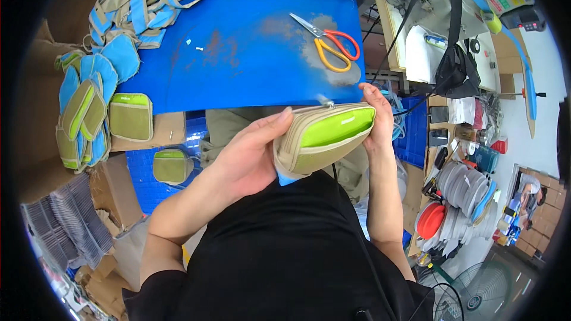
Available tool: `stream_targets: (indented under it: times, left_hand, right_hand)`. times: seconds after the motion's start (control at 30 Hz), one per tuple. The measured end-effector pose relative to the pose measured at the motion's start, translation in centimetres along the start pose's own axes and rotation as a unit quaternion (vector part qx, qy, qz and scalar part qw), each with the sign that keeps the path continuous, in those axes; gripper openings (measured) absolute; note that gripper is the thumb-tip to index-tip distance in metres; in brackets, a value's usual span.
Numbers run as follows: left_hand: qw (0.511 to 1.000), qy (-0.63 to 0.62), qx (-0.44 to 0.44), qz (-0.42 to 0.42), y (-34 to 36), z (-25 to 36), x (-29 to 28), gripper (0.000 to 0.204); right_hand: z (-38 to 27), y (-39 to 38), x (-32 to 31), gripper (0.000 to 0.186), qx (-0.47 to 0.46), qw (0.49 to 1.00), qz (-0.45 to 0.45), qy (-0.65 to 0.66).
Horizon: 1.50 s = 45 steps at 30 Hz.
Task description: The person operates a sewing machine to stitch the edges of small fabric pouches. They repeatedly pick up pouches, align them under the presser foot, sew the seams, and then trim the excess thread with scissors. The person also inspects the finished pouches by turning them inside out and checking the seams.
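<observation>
Between my two hands is a small khaki zippered pouch [330,151] with a lime-green front pocket, held over my lap at the table's near edge. My left hand [256,151] grips its left end, thumb on top, and a bit of blue fabric sticks out below. Around the right end close the fingers of my right hand [379,120]. The pocket gapes slightly, and a zipper pull shows on the top edge. Scissors [333,44] with red and yellow handles lie on the blue table [250,18] beyond the pouch.
Blue and khaki fabric strips [148,3] heap at the table's far left. Below them pile flat pouch pieces [89,107]. One finished-looking pouch [131,117] sits beside that pile, another [171,166] lower down. A sewing machine table [428,18], tape rolls [467,187] and a fan [476,297] stand at right.
</observation>
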<state>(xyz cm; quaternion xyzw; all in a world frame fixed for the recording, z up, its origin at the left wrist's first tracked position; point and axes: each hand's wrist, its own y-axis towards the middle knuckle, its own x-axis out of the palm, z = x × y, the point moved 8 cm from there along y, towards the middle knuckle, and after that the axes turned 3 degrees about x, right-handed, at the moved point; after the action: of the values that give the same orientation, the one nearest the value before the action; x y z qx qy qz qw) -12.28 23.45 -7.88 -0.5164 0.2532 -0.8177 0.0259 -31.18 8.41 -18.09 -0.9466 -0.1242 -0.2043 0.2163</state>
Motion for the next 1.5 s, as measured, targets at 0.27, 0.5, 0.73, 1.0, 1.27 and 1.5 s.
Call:
stream_targets:
  times: [0.27,0.5,0.73,1.0,1.27,1.5]
  left_hand:
    - [0.997,-0.062,0.006,0.035,0.7,2.0,-2.8,0.043]
    - [0.998,-0.044,0.033,0.005,1.7,6.6,-6.3,0.040]
    - [0.962,0.253,0.079,0.058,3.9,11.7,-10.2,0.031]
    - [0.581,0.683,0.417,0.149,3.4,16.5,-4.6,0.019]
    - [0.606,0.706,0.259,0.259,5.8,20.5,-11.4,0.028]
    - [0.888,0.193,0.347,0.231,11.8,27.3,-15.6,0.020]
  right_hand:
    - [1.6,-0.4,1.3,0.026,0.079,0.997,0.010,-0.011]
    - [0.0,-2.4,6.1,0.038,0.184,0.979,-0.084,0.015]
    - [0.9,-3.3,7.8,0.023,0.262,0.933,-0.244,0.032]
    - [-3.4,2.1,7.4,0.039,-0.190,0.856,0.048,-0.479]
    - [-0.3,2.5,9.5,0.027,0.002,0.957,-0.047,-0.287]
    - [-0.5,1.3,9.4,0.042,0.024,0.980,-0.060,-0.188]
